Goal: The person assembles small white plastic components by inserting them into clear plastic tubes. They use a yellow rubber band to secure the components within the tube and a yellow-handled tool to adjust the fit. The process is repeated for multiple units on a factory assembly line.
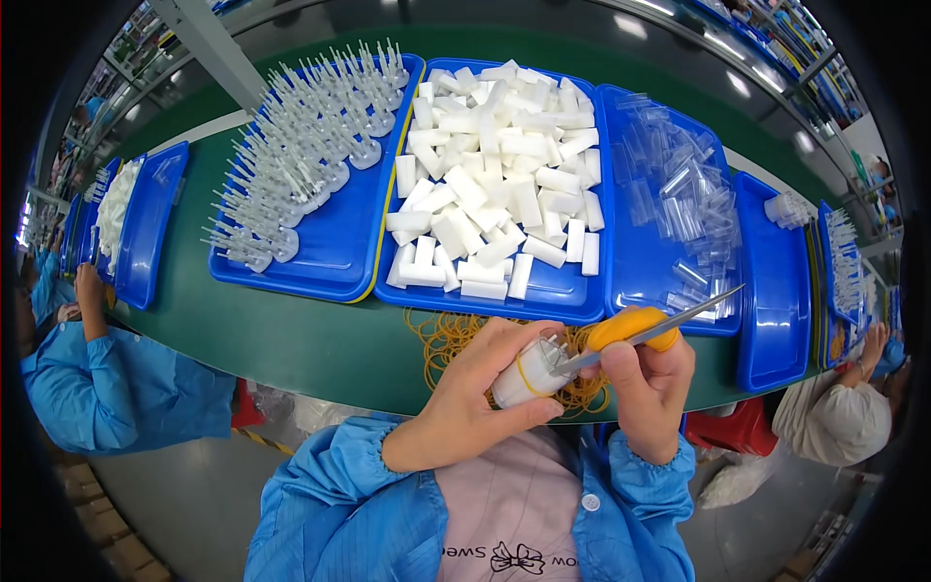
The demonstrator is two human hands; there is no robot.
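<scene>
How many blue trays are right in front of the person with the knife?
4: one with white pronged parts, one with white foam blocks, one with clear pieces, one nearly bare. More trays sit farther along both sides.

Blue trays [330, 257], white foam blocks [495, 175], yellow rubber bands [441, 335] (orange-handled tool [630, 328]), green table [291, 335].

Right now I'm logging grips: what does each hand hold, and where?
Left hand wraps the white foam bundle around its middle; right hand pinches the tweezers at the yellow grip.
</scene>
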